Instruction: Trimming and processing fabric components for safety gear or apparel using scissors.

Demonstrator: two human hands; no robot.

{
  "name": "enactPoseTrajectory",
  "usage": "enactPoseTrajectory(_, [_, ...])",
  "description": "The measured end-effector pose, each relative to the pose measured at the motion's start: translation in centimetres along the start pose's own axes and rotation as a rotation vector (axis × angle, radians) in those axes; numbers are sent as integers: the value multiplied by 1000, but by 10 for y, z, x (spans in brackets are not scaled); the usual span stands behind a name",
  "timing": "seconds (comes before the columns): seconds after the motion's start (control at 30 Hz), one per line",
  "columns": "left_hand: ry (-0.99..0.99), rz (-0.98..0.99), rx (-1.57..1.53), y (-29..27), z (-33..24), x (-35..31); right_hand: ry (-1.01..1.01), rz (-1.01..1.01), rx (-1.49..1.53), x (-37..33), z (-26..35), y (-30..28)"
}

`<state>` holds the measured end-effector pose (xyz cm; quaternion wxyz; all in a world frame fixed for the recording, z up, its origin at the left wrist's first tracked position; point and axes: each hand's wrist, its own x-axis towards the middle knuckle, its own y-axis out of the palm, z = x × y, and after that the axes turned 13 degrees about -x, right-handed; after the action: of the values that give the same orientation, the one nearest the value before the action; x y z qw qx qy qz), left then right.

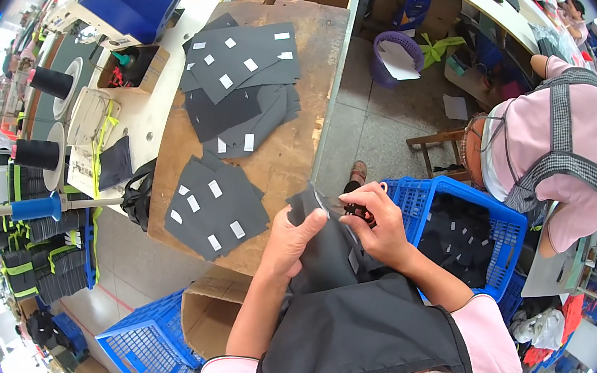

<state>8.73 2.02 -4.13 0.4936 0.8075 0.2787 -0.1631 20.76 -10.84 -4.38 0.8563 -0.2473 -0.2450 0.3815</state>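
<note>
In front of my chest, my left hand (282, 245) pinches the upper end of a dark grey fabric piece (321, 254) between thumb and fingers. The fabric hangs down toward my black apron (366, 326). Beside it on the right, my right hand (384, 230) is closed around a small dark hand tool (357, 212), mostly hidden by the fingers; its exact kind does not show. A thin pale sliver lies along the fabric's edge between both hands. Left of my left hand, dark grey fabric pieces with white patches (214, 205) lie spread on the wooden board (324, 58).
A larger pile of similar pieces (244, 67) covers the board's far part. Blue crates (514, 235) stand at right and lower left (148, 351), near a cardboard box (214, 314). Thread cones (51, 82) stand at far left. A person in pink (565, 134) sits close at right.
</note>
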Motion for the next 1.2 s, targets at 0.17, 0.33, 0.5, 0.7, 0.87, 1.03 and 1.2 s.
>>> enactPoseTrajectory(0.17, [110, -21, 14, 2, -4, 2, 14, -53, 13, -2, -2, -1])
enactPoseTrajectory(0.33, [146, -75, 77, 7, -11, -1, -155, -124, -125, 1, -4, -5])
enactPoseTrajectory(0.5, [187, -71, 136, 14, -14, -3, -164, -103, -125, 0, -4, -13])
enactPoseTrajectory(0.7, [156, -49, 263, 14, -16, -2, -232, -60, -209, 6, -6, -20])
enactPoseTrajectory(0.87, [119, -34, 282, 14, -15, -3, -266, -72, -259, 7, -2, -23])
enactPoseTrajectory(1.03, [115, -54, 294, 11, -14, -1, -294, -59, -318, 7, -2, -25])
enactPoseTrajectory(1.2, [108, -53, 295, 10, -14, -1, -193, -12, -288, 1, 5, -30])
